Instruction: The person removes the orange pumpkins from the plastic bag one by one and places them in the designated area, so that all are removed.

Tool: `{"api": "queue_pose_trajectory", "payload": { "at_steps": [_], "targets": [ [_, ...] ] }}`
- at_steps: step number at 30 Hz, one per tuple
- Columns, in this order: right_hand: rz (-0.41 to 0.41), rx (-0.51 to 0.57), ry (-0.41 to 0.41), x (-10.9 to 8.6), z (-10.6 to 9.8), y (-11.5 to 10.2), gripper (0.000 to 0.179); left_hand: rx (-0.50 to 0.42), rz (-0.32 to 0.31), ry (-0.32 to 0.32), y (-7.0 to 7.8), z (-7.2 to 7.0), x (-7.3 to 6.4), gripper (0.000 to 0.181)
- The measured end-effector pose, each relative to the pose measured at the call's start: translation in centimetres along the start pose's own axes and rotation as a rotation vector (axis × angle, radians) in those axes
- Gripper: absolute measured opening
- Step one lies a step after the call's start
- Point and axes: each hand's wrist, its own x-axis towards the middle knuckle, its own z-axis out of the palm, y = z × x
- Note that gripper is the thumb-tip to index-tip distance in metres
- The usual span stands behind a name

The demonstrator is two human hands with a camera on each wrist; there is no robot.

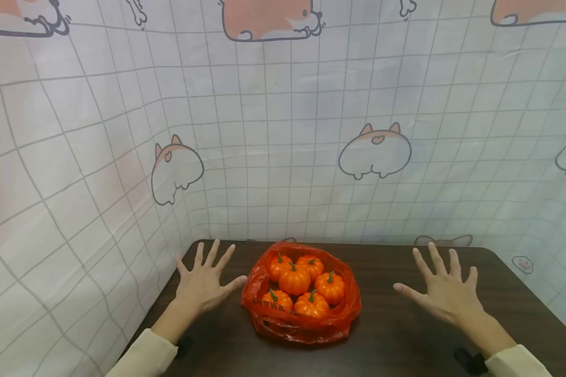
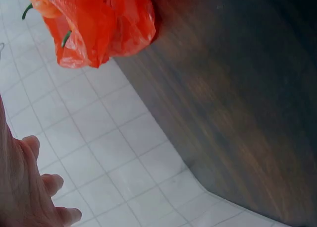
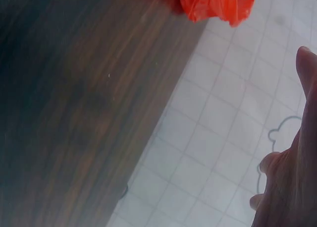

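Observation:
A red plastic bag (image 1: 302, 334) stands on the table with its mouth rolled wide. Inside it lie several small orange pumpkins (image 1: 294, 279) with green stems. To the left of the bag, my left hand (image 1: 200, 285) is spread, palm down, its thumb tip close to the bag's side. My right hand (image 1: 448, 293) is spread too, farther off on the bag's right, and holds nothing. In the left wrist view the bag (image 2: 131, 24) shows at the top beyond the hand (image 2: 22, 187); the right wrist view catches just its lower edge (image 3: 213, 6).
The dark brown wooden table (image 1: 382, 345) ends at a back edge just behind the bag. A white gridded cloth (image 1: 283, 131) with cartoon dogs hangs behind and along the left side. Dark straps (image 1: 469, 361) sit at the wrists beside the pale sleeves (image 1: 143, 356).

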Motion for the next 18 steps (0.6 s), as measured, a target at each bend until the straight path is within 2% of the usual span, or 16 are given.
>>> {"api": "queue_pose_trajectory", "payload": {
  "at_steps": [9,18],
  "targets": [
    [-0.001,0.031,0.012,-0.6,1.2,-1.3,0.101,-0.040,-0.006,0.003,1.0,1.0,-1.0,0.089],
    [-0.003,0.119,-0.004,-0.5,2.0,-3.2,0.099,-0.106,-0.001,0.013,2.2,1.8,-1.0,0.085]
  ]
}}
